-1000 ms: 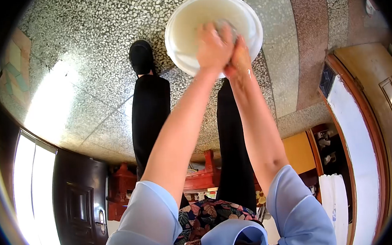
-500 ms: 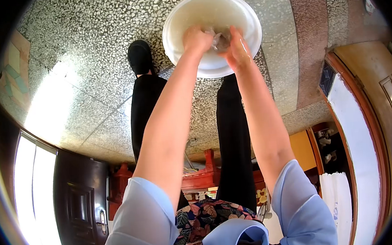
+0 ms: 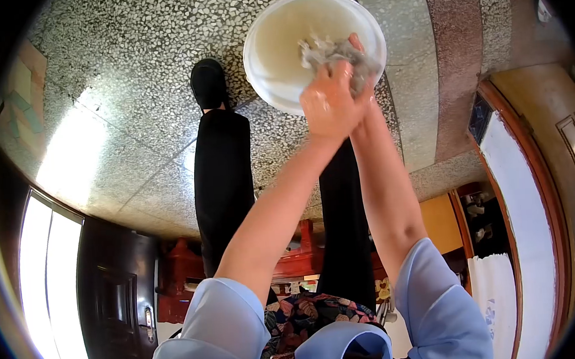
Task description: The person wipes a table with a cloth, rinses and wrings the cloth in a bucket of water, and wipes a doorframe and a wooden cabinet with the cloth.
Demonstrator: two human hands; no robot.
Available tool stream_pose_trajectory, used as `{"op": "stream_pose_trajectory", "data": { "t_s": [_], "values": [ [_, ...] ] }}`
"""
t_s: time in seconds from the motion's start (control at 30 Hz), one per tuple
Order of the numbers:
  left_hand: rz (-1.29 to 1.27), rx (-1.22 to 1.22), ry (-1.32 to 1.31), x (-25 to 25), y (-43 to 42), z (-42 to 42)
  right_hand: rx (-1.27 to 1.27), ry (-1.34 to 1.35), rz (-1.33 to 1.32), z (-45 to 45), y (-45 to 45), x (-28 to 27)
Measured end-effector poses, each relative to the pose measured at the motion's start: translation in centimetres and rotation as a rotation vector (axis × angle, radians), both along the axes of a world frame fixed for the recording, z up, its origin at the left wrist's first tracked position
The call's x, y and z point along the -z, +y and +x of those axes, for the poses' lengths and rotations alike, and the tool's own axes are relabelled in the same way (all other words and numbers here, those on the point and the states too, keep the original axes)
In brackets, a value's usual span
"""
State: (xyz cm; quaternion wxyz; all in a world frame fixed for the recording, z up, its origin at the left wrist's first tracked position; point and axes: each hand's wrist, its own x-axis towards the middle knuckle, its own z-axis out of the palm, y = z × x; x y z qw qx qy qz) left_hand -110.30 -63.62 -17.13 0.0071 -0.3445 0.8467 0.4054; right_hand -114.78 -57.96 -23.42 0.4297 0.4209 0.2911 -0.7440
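Observation:
A white bucket (image 3: 248, 60) with cloudy water (image 3: 282, 35) in it stands on the floor in front of me. Over its near right side, my left hand (image 3: 331, 103) is wet and closed on a crumpled grey wet cloth (image 3: 361, 63). My right hand (image 3: 363, 104) is partly hidden behind the left hand and the cloth. One of its fingers shows past the cloth's far edge, and it grips the same cloth from the right. Water splashes around the bundle.
The speckled stone floor (image 3: 142, 63) has a reddish-brown band (image 3: 454, 57) on the right. My left foot in a black shoe (image 3: 208, 83) is beside the bucket. Behind me are a dark door (image 3: 114, 302), red wooden furniture (image 3: 178, 272) and a brown door (image 3: 547, 124).
Both hands have come up from inside the bucket with the grey cloth. My left hand has crossed rightward to meet the right hand, and the bucket has shifted slightly right in view.

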Motion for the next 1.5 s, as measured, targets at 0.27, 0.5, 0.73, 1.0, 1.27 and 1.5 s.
{"op": "stream_pose_trajectory", "data": {
  "t_s": [0.27,0.5,0.73,1.0,1.27,1.5],
  "values": [
    [0.013,0.168,-0.24,8.1,-5.6,-0.5,-0.118,0.141,0.428,2.3,-0.4,-0.4],
    [-0.007,0.522,-0.376,9.5,-6.0,2.0,-0.526,0.237,0.689,0.8,-0.9,1.0],
    [0.429,0.167,-0.281,10.4,-6.5,0.9,-0.392,0.084,0.533,0.6,-0.2,4.5],
    [0.484,0.255,-0.054,-3.5,-3.1,1.5,-0.244,0.153,0.102,-0.2,1.1,4.2],
    [-0.143,0.109,-0.124,4.9,-3.5,0.2,0.032,0.001,0.347,1.6,-1.2,-1.1],
    [-0.011,0.062,-0.291,7.4,-7.0,1.0,-0.386,0.351,0.781,1.7,-0.5,-1.4]
  ]
}}
